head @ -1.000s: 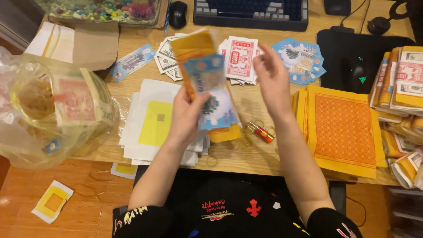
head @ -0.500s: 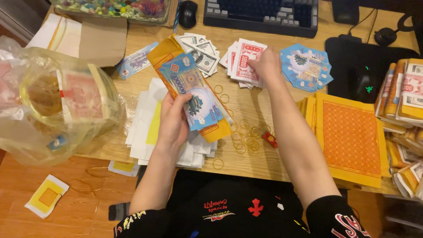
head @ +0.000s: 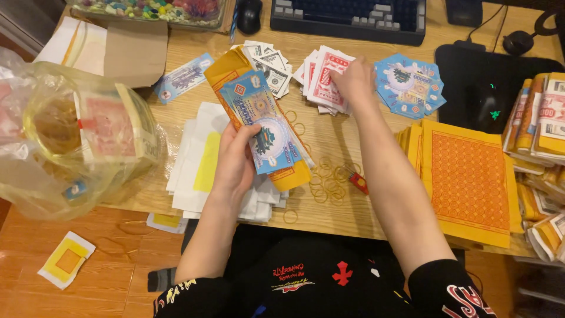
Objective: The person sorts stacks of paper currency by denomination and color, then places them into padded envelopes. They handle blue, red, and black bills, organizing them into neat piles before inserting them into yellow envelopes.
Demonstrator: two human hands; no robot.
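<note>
My left hand [head: 234, 162] holds a fanned bundle of paper sheets [head: 262, 118]: orange-yellow ones at the back and blue printed notes in front, tilted up to the left above the desk. My right hand [head: 353, 79] reaches forward and rests its fingers on a pile of red and white printed notes [head: 325, 75] near the back of the desk. A fan of blue hexagonal papers [head: 409, 85] lies just to the right of that hand. A pile of grey-green notes [head: 268, 62] sits to its left.
White and yellow sheets [head: 197, 159] lie under my left arm. Rubber bands [head: 326, 179] are scattered mid-desk. Orange patterned sheets [head: 468, 179], bundled notes [head: 541, 126], a mouse pad [head: 491, 88], keyboard [head: 350, 15] and a plastic bag [head: 59, 141] surround them.
My right hand left the held bundle and moved forward onto the red and white pile. My left hand shifted slightly with the bundle.
</note>
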